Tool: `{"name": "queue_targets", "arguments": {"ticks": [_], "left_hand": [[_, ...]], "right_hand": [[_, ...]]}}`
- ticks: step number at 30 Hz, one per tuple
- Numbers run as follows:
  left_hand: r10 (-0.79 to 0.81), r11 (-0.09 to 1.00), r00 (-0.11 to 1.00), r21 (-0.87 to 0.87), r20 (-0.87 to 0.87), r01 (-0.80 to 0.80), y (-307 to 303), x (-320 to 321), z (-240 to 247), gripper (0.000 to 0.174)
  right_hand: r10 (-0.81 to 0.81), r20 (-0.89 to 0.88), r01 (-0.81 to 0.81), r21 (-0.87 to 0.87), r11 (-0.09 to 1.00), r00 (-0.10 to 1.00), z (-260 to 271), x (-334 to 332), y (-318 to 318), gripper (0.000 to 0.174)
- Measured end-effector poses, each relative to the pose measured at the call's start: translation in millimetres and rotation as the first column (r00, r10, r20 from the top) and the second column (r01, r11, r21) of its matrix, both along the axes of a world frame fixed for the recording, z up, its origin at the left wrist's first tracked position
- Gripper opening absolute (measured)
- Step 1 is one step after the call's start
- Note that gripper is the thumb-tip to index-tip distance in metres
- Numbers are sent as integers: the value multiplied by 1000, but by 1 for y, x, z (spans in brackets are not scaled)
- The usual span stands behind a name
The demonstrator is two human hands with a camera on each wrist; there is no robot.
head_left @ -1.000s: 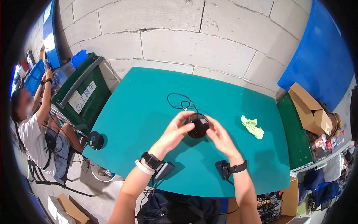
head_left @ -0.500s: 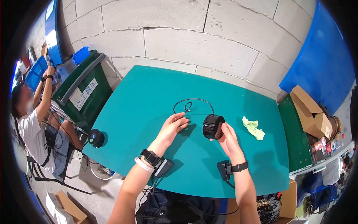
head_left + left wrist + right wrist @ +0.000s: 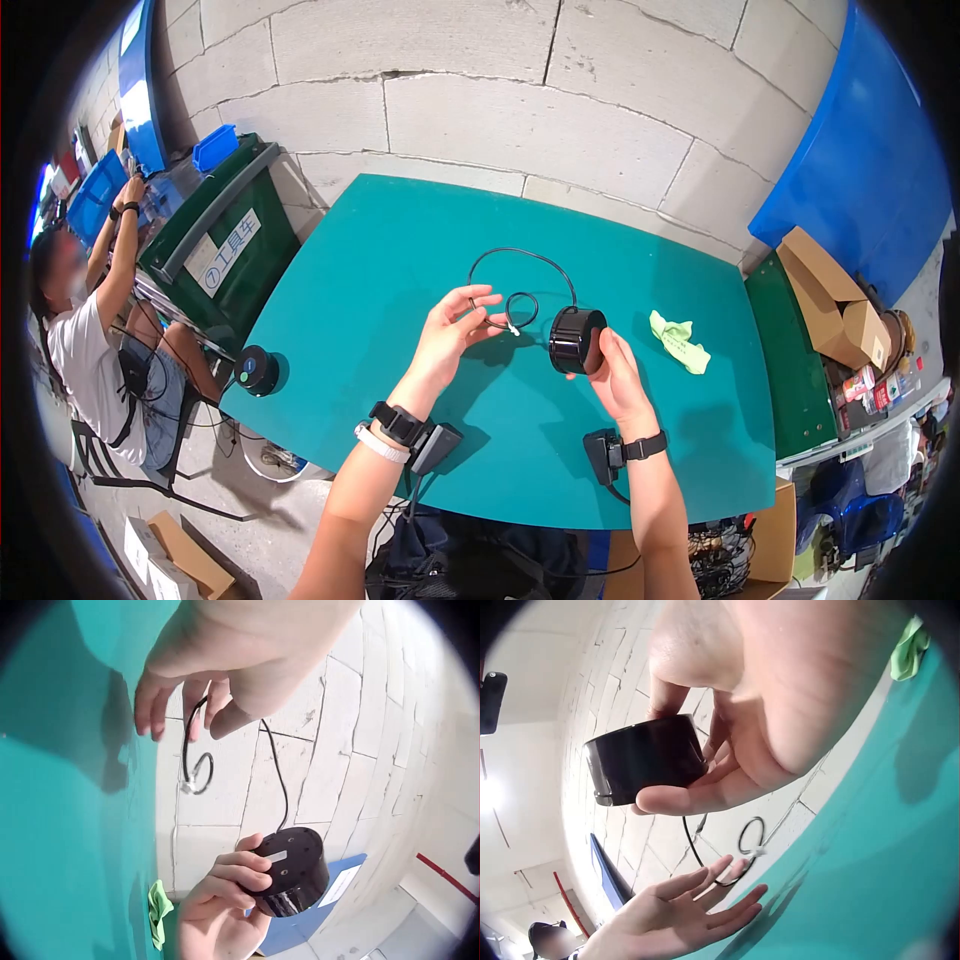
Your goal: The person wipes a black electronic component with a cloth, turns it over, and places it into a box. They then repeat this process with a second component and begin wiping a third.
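Observation:
A round black device (image 3: 575, 340) is gripped in my right hand (image 3: 618, 382), tilted on its side above the green table. From it a thin black cable (image 3: 533, 255) arcs over to my left hand (image 3: 445, 338), whose thumb and fingers pinch it beside a small loop with a white connector (image 3: 514, 329). In the left wrist view the device (image 3: 289, 874) shows its flat face with small holes and a pale label. The right wrist view has the device (image 3: 645, 759) between the right thumb and fingers.
A second round black item (image 3: 257, 371) sits at the table's left edge, and a light green cloth (image 3: 680, 342) lies to the right. A seated person (image 3: 95, 330) is at the left beside a green cart (image 3: 225, 240). An open cardboard box (image 3: 825, 290) stands at the right.
The device has moved right from between both hands into my right hand and turned on its side. My left hand let go of it and has lifted the looped cable.

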State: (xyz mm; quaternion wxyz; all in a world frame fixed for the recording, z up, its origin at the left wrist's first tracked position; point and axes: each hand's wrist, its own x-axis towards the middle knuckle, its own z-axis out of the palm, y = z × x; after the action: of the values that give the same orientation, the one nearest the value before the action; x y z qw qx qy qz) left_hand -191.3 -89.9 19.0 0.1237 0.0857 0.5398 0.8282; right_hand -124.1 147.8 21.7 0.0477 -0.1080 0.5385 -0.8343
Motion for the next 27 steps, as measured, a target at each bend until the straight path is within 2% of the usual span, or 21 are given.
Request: {"name": "queue_targets", "arguments": {"ticks": [2,5,8,18,21,23,27], "left_hand": [[-6,999,1000,40,-16,7,-2,-2,0,27],[-7,998,999,68,-37,9,-3,-2,2,23],[-2,998,999,56,-52,5,-4,-3,1,21],[-1,998,992,63,-122,9,-3,-1,6,14],[3,997,990,79,-142,9,-3,-1,4,13],[3,997,989,79,-151,9,-2,-3,1,15],[-47,998,984,29,-171,53,-1,-1,5,18]], "right_hand": [[-89,26,87,48,995,996,3,1,-2,38],[-117,42,114,56,992,992,4,2,-5,37],[-124,13,122,111,986,992,5,2,-5,39],[-181,26,179,61,982,983,5,1,-5,36],[-169,25,167,66,984,985,4,0,-4,35],[-175,17,171,143,975,984,4,0,-5,37],[-170,33,166,110,980,985,8,-1,-9,37]]}}
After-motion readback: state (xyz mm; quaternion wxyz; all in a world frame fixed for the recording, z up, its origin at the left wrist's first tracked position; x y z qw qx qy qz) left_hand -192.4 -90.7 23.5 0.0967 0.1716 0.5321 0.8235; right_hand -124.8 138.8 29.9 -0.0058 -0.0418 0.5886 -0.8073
